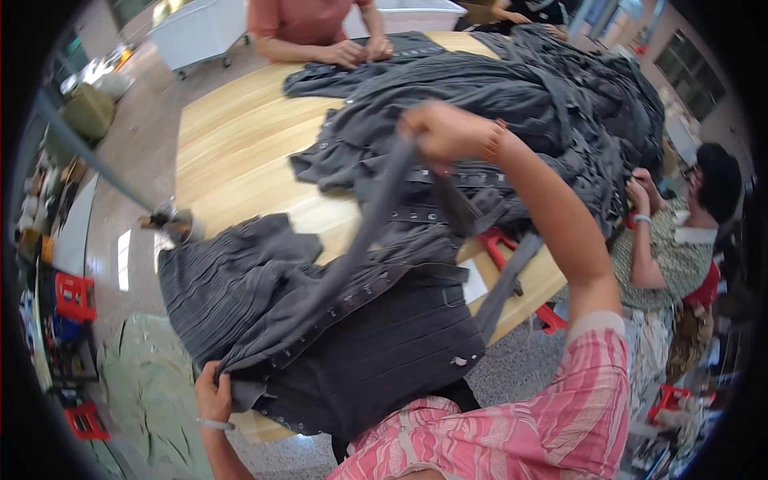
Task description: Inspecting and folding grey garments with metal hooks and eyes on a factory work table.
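Observation:
A dark grey garment (368, 360) lies across the near table edge, with pleated panels and rows of small shiny fasteners along its bands. At its lower left corner my left hand (214, 394) pinches the cloth edge between thumb and fingers. My right hand (452, 134), slightly blurred, is raised above the table and closed on one end of a long grey fabric strap (372, 220). The strap stretches down from that fist toward the garment near my left hand. Another loose strip of grey cloth (512, 276) hangs to the right of the garment.
A large heap of similar grey garments (512, 104) covers the wooden table's (232, 152) far right. Co-workers handle cloth at the far edge and the right. A red object (498, 250) lies partly under cloth beside white paper (473, 280). A container (182, 226) stands at the left edge.

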A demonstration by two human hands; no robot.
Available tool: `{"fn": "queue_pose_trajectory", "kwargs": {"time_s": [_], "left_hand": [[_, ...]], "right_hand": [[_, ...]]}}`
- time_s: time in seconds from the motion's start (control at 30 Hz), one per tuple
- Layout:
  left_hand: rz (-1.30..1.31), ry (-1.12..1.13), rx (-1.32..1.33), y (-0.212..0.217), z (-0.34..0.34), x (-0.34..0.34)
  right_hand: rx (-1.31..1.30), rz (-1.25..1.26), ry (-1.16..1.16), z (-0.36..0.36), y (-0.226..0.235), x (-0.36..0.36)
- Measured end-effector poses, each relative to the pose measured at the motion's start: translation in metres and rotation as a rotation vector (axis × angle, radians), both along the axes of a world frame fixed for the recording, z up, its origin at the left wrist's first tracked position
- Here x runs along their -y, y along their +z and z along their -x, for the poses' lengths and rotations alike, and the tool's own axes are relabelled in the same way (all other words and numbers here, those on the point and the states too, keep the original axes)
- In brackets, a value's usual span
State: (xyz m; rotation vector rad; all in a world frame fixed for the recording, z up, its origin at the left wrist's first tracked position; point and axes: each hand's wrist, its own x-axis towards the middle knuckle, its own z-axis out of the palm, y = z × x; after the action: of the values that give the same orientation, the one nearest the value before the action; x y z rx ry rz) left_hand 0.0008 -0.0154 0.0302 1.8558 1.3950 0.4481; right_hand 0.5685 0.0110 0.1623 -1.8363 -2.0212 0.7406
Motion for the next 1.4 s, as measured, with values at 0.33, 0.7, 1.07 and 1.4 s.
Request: {"fn": "queue_pose_trajectory", "kwargs": {"time_s": [0.33,0.7,1.07,1.4], "left_hand": [[-0.724,0.258,-0.129,0.005,-0.021,-0.021],[-0.724,-0.356,-0.677,-0.001,-0.034,-0.06],[-0.806,-0.276,-0.629,-0.022,-0.068,-0.086],[-0.672,0.068,-0.16,-0.013,-0.052,0.005]], "right_hand": [[0.144,-0.509,0.164,0.084,-0.068,0.02],[-0.044,-0.338,0.359,0.142,-0.153,0.063],[0.113,-0.438,0.27,0.122,-0.165,0.05],[0.304,-0.507,0.067,0.079,-0.154,0.125]]}}
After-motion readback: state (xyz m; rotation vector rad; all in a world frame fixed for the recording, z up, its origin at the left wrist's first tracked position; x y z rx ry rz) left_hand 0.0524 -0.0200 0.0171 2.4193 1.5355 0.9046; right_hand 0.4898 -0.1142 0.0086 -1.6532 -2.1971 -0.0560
